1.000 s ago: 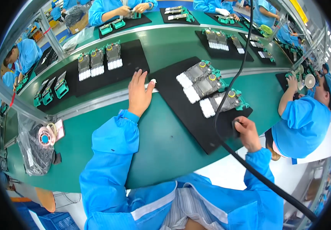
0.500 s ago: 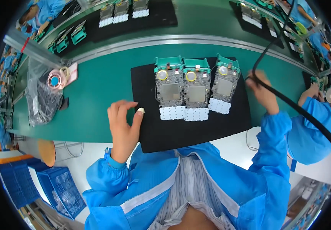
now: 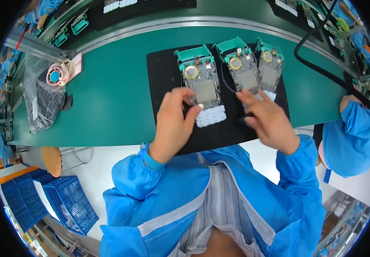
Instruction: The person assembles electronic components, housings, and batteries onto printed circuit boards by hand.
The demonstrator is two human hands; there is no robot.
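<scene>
Three circuit boards with green plastic frames lie on a black mat (image 3: 163, 81): the left board (image 3: 204, 91), the middle board (image 3: 246, 79) and the right board (image 3: 269, 75). Each carries a round yellow-rimmed part and a grey square. My left hand (image 3: 172, 122) has its index finger and thumb curled at the lower left edge of the left board; a small white piece sits at the thumb tip. Over the lower end of the middle board, hiding its white strip, is my right hand (image 3: 273, 126). Its fingers are closed around something dark, mostly hidden.
A black cable (image 3: 322, 75) hangs at the right, near a co-worker's blue sleeve (image 3: 351, 141). Clear plastic bag (image 3: 43, 103) and tape roll (image 3: 55, 76) lie at the left of the green table (image 3: 112, 94). A metal rail (image 3: 150, 26) runs behind; blue crates (image 3: 71, 205) stand below left.
My left hand has moved right onto the left board. My right hand has come in from the right side to the middle board. The left and middle boards now stand apart and tilted.
</scene>
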